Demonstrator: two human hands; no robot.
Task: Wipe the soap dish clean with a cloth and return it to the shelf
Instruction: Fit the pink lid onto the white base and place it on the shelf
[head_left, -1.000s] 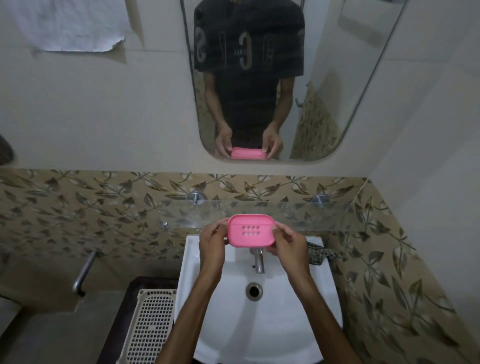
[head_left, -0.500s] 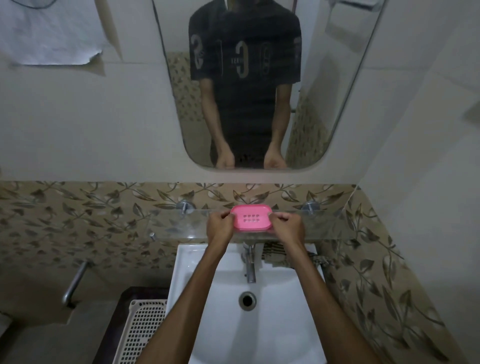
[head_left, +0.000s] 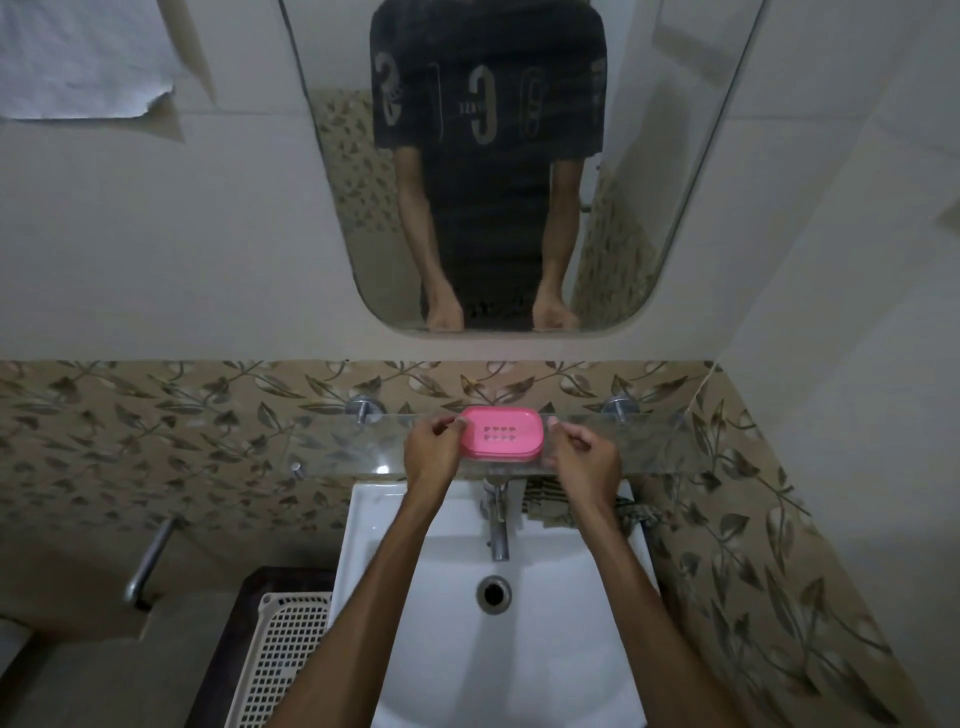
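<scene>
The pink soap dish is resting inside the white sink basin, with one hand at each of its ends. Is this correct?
Not quite. The head view shows the pink soap dish on the glass shelf above the white sink basin. The left hand and right hand are indeed at its ends.

The pink plastic soap dish (head_left: 501, 434) sits on the glass wall shelf (head_left: 649, 441), above the white ceramic sink (head_left: 545, 649), below the mirror (head_left: 675, 208).

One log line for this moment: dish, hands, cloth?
soap dish: on glass shelf | left hand: pinching dish end | right hand: beside other end, contact unclear | cloth: on sink rim
</scene>
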